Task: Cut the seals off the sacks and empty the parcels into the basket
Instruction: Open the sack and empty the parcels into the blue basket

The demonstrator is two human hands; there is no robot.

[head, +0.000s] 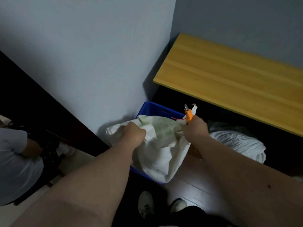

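A white woven sack with faded green print hangs over a blue plastic basket by the wall. My left hand grips the sack's bunched left end. My right hand holds the sack's gathered neck together with orange-handled cutters, whose metal jaws point upward. A thin red seal strand sticks out at the neck, just left of the cutters. The inside of the basket is hidden by the sack.
A second white sack lies on the dark floor under a yellow wooden tabletop to the right. Another person crouches at the left edge. My shoes stand just before the basket.
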